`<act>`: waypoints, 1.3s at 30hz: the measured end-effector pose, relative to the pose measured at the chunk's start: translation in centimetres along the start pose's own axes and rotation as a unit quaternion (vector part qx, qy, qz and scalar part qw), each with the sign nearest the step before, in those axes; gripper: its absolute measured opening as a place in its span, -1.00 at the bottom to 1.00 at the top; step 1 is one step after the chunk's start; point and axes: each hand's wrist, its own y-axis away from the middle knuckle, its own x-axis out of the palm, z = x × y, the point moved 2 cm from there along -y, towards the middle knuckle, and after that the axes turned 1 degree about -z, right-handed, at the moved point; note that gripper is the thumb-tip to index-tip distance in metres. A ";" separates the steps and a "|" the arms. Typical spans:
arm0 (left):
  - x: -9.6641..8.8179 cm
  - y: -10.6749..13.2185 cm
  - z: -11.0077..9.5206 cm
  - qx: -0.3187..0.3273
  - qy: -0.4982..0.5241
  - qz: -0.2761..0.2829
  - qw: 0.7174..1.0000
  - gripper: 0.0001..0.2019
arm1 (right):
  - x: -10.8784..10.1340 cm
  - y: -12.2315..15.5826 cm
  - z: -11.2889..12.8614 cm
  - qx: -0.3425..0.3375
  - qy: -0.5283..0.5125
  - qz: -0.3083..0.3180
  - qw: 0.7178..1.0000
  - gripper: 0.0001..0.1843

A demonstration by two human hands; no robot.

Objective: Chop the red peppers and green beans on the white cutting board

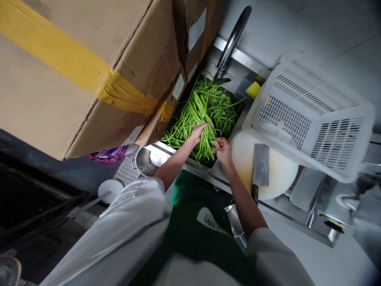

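A heap of long green beans (202,107) fills a steel sink (190,167). My left hand (198,132) rests on the beans with its fingers stretched out flat over them. My right hand (222,149) is at the heap's right edge, fingers curled in a pinch round a few bean stems. Both forearms reach in from white sleeves over a green apron.
A round white cutting board (279,174) with a cleaver (260,167) lies right of the sink. A white slotted plastic crate (309,115) leans above it. Taped cardboard boxes (89,71) overhang the left. A tap (233,39), yellow sponge (253,89) and metal bowl (145,162) are nearby.
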 end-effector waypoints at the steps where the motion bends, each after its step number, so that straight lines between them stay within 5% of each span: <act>1: 0.0 0.0 0.1 0.002 -0.002 -0.011 1.000 -0.60 | 0.0 0.2 -0.2 0.015 -0.043 -0.018 0.999 -0.67; 8: 0.9 0.4 0.7 0.023 -0.007 -0.080 0.996 -0.67 | 0.2 0.5 -1.2 0.034 -0.125 -0.079 0.988 -0.53; 13: 1.2 0.7 0.7 -0.004 0.018 -0.053 0.998 -0.69 | -0.1 0.6 -0.5 -0.030 0.049 -0.054 0.997 -0.66; 19: 1.1 0.1 1.0 0.007 0.032 -0.077 0.997 -0.74 | 0.7 0.8 1.4 -0.129 0.234 -0.027 0.963 -0.70; 29: 1.0 -0.3 1.0 0.007 0.009 -0.109 0.994 -0.82 | 0.4 0.2 1.6 -0.190 0.240 -0.030 0.952 -0.68; 36: 0.5 -1.7 0.7 -0.022 0.054 -0.154 0.986 -0.83 | -1.0 2.0 0.6 -0.163 0.217 -0.039 0.962 -0.74; 39: -0.4 -2.6 -0.7 -0.042 0.086 -0.112 0.989 -0.73 | -2.4 3.7 -0.2 -0.083 0.142 -0.098 0.982 -0.71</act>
